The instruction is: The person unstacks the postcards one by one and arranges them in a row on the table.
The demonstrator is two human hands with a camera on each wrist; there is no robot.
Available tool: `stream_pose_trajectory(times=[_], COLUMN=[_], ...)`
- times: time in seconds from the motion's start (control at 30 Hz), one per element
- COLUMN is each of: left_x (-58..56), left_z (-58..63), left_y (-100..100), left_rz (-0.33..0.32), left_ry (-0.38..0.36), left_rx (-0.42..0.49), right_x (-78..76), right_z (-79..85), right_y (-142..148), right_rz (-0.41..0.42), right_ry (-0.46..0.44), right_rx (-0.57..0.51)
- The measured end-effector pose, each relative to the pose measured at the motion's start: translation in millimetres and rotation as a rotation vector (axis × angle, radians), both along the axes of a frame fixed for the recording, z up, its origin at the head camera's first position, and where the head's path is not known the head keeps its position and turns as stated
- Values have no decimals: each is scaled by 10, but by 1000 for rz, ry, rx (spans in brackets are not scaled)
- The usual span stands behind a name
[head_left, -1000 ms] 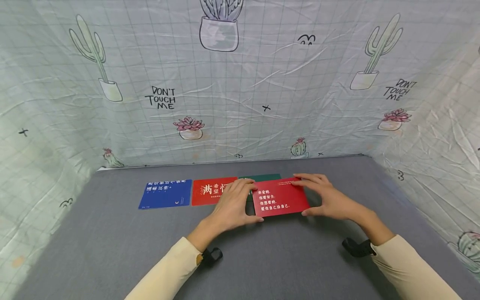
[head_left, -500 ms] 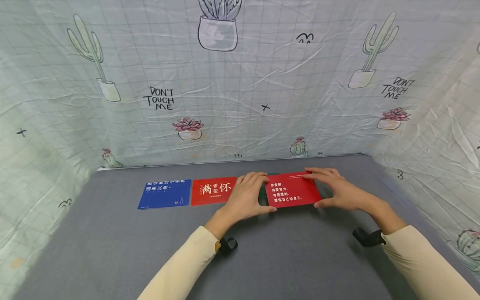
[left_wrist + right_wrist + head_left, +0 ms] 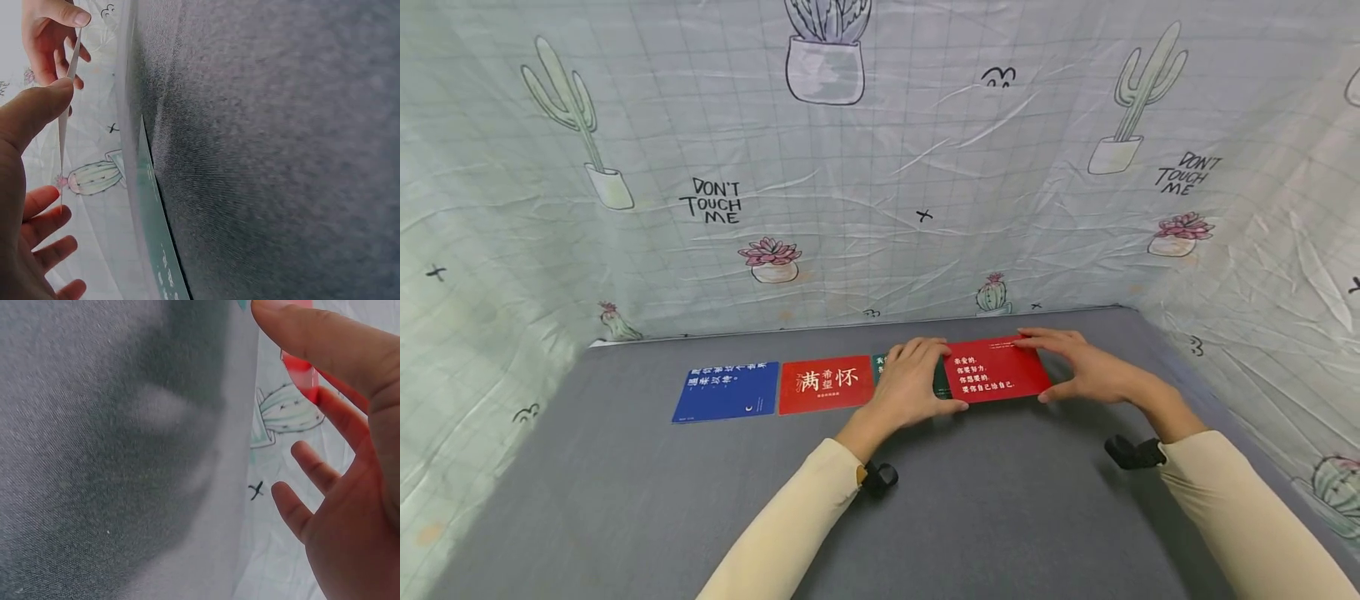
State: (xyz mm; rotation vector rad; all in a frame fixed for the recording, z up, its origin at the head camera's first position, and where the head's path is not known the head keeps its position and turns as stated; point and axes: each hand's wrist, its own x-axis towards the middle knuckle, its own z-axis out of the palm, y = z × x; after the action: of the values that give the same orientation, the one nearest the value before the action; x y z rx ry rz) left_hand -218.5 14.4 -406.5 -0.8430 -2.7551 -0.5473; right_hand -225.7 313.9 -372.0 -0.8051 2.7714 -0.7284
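Observation:
A red postcard (image 3: 996,371) with white writing is held by both hands over the table. My left hand (image 3: 910,383) pinches its left edge between thumb and fingers, and my right hand (image 3: 1086,367) grips the right edge the same way. Seen nearly edge-on in the left wrist view, the red postcard (image 3: 64,134) stands clear of the table. Part of it, the red postcard's corner (image 3: 301,375), shows by the fingers in the right wrist view. A green postcard (image 3: 942,382) lies on the table, partly hidden by my left hand and the red postcard.
To the left, an orange-red postcard (image 3: 797,402) and a blue postcard (image 3: 722,398) lie in a row with the green one. The grey tabletop (image 3: 1000,517) stretches toward the front. A cloth backdrop (image 3: 880,167) with cactus drawings rises behind and at both sides.
Both hands have carried the red postcard right and slightly away from me. The orange-red postcard is now fully uncovered, and the green postcard's left part shows beside my left hand.

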Motion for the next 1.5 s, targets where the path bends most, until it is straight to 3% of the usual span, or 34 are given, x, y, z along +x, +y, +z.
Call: stream_pose_trajectory(times=[0.4,0.8,1.5], left_x=[-141,-295,-400], left_z=[-51,-146,-238], left_y=[184,383,501], left_rz=[16,32,55], left_ry=[-65,-157,-215], left_rx=[-61,-74,-145], right_x=[-145,-268,-340], right_z=[-91,-161,-234], right_y=[152,290,357], right_rz=[-47,-58,-30], right_ry=[-97,-113,-154], right_rx=[-24,20,6])
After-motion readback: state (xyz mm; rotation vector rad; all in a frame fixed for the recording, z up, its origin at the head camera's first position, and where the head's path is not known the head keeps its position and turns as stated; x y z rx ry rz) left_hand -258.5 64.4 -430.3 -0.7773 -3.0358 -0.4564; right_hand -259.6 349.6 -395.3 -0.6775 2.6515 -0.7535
